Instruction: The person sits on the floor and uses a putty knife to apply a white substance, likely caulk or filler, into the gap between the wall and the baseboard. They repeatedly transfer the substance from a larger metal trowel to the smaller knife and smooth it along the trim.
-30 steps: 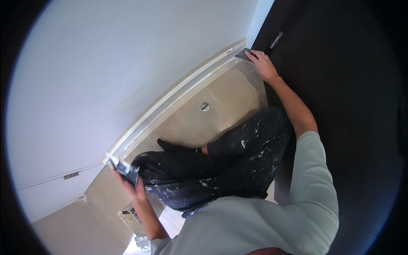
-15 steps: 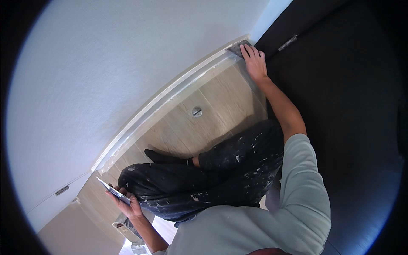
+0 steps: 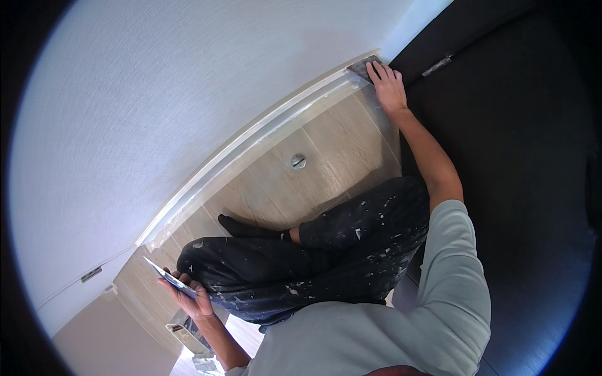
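1. The right hand reaches far forward into the corner, fingers laid over a dark flat scraper that it holds; the thumb's position cannot be made out.
2. That dark flat scraper lies against the far end of the baseboard, near the dark door panel.
3. The left hand is closed around a thin flat spreader, held tilted in the air beside the person's bent knee, its pale edge pointing up and left toward the baseboard's near end.
4. The baseboard runs along the foot of the white wall, from the left hand's side up to the corner by the right hand; white smears show along its floor side.
5. Wood-look floor planks fill the space between baseboard and legs, with a round metal fitting set near their middle.
6. The person sits on the floor with bent legs, in paint-spotted dark trousers, a dark sock and a pale grey-green shirt.
7. A slim metal fitting sits on the dark door panel, near the right wrist.
8. Behind the left forearm stands a partly hidden container, its contents unclear.
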Available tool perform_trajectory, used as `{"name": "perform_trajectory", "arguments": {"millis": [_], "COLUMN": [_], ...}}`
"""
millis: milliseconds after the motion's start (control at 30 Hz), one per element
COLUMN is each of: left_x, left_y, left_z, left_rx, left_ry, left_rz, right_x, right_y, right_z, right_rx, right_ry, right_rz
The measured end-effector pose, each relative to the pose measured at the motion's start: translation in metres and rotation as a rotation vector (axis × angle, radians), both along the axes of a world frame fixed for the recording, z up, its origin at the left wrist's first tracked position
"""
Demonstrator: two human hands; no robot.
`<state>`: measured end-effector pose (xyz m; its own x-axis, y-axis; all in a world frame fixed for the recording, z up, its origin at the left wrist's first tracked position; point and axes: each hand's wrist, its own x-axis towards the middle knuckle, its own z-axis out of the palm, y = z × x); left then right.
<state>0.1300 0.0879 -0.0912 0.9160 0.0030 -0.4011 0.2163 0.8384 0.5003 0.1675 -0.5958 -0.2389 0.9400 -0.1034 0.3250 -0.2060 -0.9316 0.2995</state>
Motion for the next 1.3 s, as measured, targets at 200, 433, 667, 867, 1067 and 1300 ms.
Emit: {"name": "perform_trajectory", "arguments": {"millis": [200, 433, 667, 867, 1067, 1300], "left_x": [-0.001, -0.001, -0.002, -0.003, -0.002, -0.002], "left_y": [0.003, -0.003, 0.005, 0.003, 0.008, 0.009], "left_z": [-0.002, 0.001, -0.007, -0.006, -0.008, -0.011], "left_rx": [-0.001, 0.031, 0.061, 0.053, 0.025, 0.05], "left_ry": [-0.004, 0.01, -0.067, -0.059, -0.104, -0.126], "left_rz": [-0.003, 0.008, -0.022, -0.02, -0.08, -0.087], "right_x": [0.005, 0.002, -0.001, 0.004, 0.006, 0.003], "right_y": [-0.003, 0.004, 0.019, 0.018, 0.021, 0.026], "right_z": [0.014, 0.023, 0.013, 0.004, 0.002, 0.017], "right_rx": [0.093, 0.145, 0.178, 0.188, 0.206, 0.162], "right_ry": [0.05, 0.064, -0.024, -0.035, -0.043, 0.058], "right_rz": [0.06, 0.072, 0.173, 0.139, 0.142, 0.116]}}
